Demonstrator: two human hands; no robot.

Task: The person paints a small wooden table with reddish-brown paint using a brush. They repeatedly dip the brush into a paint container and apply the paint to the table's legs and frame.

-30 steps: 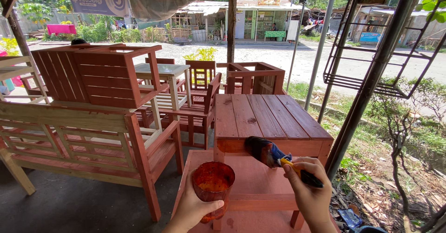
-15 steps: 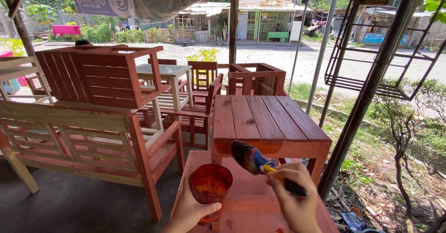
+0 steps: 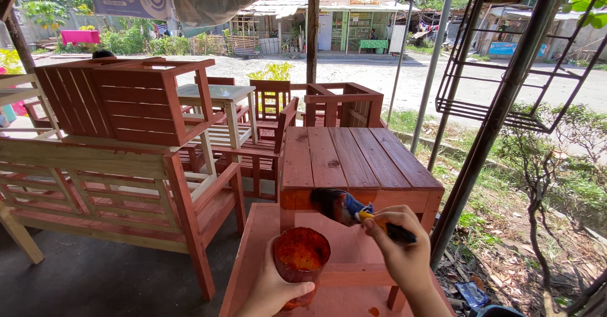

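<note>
At the bottom centre of the frame the left hand (image 3: 272, 288) is wrapped around a paint-stained cup (image 3: 301, 260), held over the near bench (image 3: 253, 273) just inside its left edge. To its right the right hand (image 3: 401, 247) grips a paintbrush (image 3: 354, 211), whose dark bristles point left at the front edge of the slatted bench (image 3: 354, 159) behind. Open floor (image 3: 95, 279) lies at lower left, while a metal post (image 3: 487, 133) stands close on the right.

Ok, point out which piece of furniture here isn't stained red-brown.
The small white table behind the upturned red chair. Its top and legs are pale white, while the bench, the chairs and the slatted table are all reddish-brown.
</note>
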